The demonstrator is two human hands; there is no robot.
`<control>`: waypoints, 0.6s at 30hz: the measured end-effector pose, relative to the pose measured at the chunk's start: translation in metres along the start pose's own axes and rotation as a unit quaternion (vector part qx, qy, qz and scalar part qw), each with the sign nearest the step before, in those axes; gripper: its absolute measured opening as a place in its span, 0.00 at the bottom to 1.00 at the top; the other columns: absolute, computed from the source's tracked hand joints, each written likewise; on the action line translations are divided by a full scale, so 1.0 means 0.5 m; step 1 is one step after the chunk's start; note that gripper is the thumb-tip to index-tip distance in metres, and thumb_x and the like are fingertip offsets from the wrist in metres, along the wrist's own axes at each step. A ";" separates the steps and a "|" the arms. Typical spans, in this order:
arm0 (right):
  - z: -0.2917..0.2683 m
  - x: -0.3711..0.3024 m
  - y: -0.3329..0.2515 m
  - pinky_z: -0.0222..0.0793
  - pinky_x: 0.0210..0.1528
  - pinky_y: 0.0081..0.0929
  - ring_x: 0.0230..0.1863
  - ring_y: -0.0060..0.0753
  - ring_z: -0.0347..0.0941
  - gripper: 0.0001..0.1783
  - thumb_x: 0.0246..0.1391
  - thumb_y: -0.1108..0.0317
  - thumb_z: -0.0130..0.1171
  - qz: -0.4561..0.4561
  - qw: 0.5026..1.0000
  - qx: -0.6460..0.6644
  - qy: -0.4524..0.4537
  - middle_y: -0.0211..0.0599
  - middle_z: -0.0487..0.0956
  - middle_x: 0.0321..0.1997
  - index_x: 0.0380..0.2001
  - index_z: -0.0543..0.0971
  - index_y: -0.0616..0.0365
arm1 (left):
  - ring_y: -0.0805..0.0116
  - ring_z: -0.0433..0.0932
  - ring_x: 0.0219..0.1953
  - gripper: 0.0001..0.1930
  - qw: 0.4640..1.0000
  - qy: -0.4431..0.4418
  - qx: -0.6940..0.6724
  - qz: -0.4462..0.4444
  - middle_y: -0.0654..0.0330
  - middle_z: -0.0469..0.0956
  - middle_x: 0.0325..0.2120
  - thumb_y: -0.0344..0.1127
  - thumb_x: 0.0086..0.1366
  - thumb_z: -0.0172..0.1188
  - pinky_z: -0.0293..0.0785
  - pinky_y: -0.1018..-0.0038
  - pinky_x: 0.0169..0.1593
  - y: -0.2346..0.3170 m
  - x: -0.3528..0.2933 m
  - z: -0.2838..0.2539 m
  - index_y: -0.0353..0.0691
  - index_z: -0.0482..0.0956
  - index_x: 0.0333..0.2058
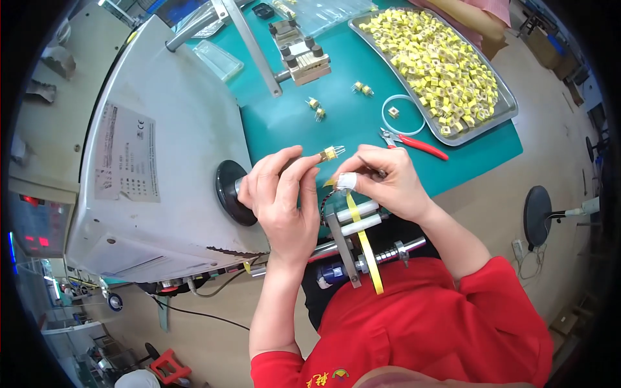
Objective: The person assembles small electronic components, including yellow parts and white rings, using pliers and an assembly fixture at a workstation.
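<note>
A small yellow coil with metal pins [332, 153] sits at the fingertips of my left hand [281, 197], which is closed on it, pins pointing right. My right hand [391, 184] is closed too, a white wrap on its thumb, with a slim dark tool [372, 169] between the fingers; its exact kind is unclear. By that thumb shows the end of a yellow tape [364, 242], which runs over two pale rollers [362, 223] on a metal bracket and hangs toward me. Behind my left hand is the black round knob [234, 193] of a grey machine.
A metal tray [446, 138] heaped with yellow coils stands far right. Red-handled cutters [420, 146] and a pale ring [386, 103] lie nearby on the green mat [278, 126]. The grey machine [174, 97] fills the left; its clamp fixture [307, 68] overhangs the mat. Another person's arm [475, 19] rests beyond the tray.
</note>
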State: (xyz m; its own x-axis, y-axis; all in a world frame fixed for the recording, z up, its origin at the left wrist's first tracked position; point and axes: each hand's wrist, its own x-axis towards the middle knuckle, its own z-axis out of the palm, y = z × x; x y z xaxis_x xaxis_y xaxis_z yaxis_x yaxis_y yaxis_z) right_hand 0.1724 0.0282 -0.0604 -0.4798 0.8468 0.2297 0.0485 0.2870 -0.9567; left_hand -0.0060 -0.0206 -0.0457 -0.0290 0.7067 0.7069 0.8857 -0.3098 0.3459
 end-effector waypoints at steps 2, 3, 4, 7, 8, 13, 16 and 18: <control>-0.003 -0.009 0.010 0.76 0.41 0.19 0.38 0.21 0.81 0.06 0.60 0.76 0.61 0.054 0.995 0.082 0.010 0.34 0.82 0.35 0.38 0.81 0.68 | 0.66 0.75 0.50 0.09 1.000 0.002 0.008 0.004 0.67 0.79 0.44 0.32 0.61 0.67 0.58 0.66 0.56 0.003 0.003 0.000 0.49 0.84 0.40; -0.004 -0.009 0.008 0.76 0.41 0.19 0.38 0.21 0.81 0.06 0.60 0.76 0.61 0.056 0.995 0.079 0.011 0.34 0.82 0.35 0.38 0.81 0.68 | 0.66 0.75 0.50 0.09 1.000 0.002 0.004 0.003 0.67 0.79 0.44 0.32 0.61 0.67 0.58 0.66 0.56 0.003 0.004 0.000 0.49 0.84 0.40; -0.004 -0.008 0.001 0.76 0.43 0.20 0.39 0.22 0.81 0.06 0.59 0.77 0.61 0.067 0.992 0.110 0.010 0.35 0.83 0.36 0.39 0.81 0.69 | 0.66 0.75 0.50 0.09 1.000 -0.001 0.011 0.005 0.67 0.79 0.44 0.32 0.61 0.67 0.58 0.66 0.56 0.003 0.004 -0.001 0.49 0.84 0.40; 0.000 -0.009 -0.017 0.75 0.44 0.20 0.39 0.21 0.81 0.11 0.58 0.77 0.62 0.072 0.987 0.146 0.005 0.37 0.84 0.37 0.44 0.79 0.68 | 0.67 0.75 0.49 0.09 1.000 0.002 0.027 0.010 0.67 0.80 0.43 0.32 0.59 0.68 0.60 0.66 0.55 -0.003 0.003 -0.001 0.49 0.84 0.40; 0.003 -0.010 -0.023 0.74 0.43 0.18 0.38 0.19 0.80 0.15 0.57 0.77 0.63 0.066 0.986 0.152 0.002 0.37 0.84 0.36 0.48 0.77 0.67 | 0.67 0.76 0.48 0.10 0.999 0.016 0.034 0.036 0.67 0.80 0.42 0.31 0.58 0.69 0.62 0.67 0.54 -0.009 0.000 0.000 0.49 0.83 0.39; 0.013 -0.013 -0.029 0.65 0.37 0.14 0.32 0.12 0.68 0.35 0.56 0.77 0.63 0.034 0.984 0.168 0.047 0.36 0.86 0.33 0.64 0.61 0.67 | 0.66 0.77 0.46 0.12 0.997 0.045 0.021 0.064 0.66 0.82 0.40 0.29 0.54 0.72 0.65 0.67 0.52 -0.006 -0.001 0.001 0.48 0.83 0.37; 0.024 -0.004 -0.021 0.66 0.38 0.14 0.32 0.13 0.69 0.38 0.56 0.76 0.64 -0.003 0.983 0.173 0.069 0.36 0.86 0.33 0.65 0.58 0.70 | 0.66 0.75 0.45 0.14 0.997 0.024 -0.064 -0.028 0.67 0.81 0.42 0.26 0.53 0.72 0.63 0.67 0.52 -0.004 -0.006 -0.004 0.48 0.81 0.37; 0.025 0.000 -0.020 0.68 0.39 0.15 0.33 0.14 0.71 0.38 0.56 0.76 0.65 0.000 0.980 0.187 0.073 0.37 0.86 0.33 0.65 0.58 0.70 | 0.65 0.74 0.46 0.14 0.998 0.018 -0.053 -0.025 0.67 0.80 0.42 0.25 0.53 0.71 0.62 0.67 0.53 -0.002 -0.006 -0.002 0.48 0.81 0.37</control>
State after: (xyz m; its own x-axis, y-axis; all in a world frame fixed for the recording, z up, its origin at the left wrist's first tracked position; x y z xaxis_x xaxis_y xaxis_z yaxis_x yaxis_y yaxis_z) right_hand 0.1607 0.0198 -0.0531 -0.3478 0.9099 0.2263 -0.2888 0.1257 -0.9491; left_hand -0.0070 -0.0232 -0.0477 -0.0912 0.7002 0.7081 0.8283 -0.3414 0.4443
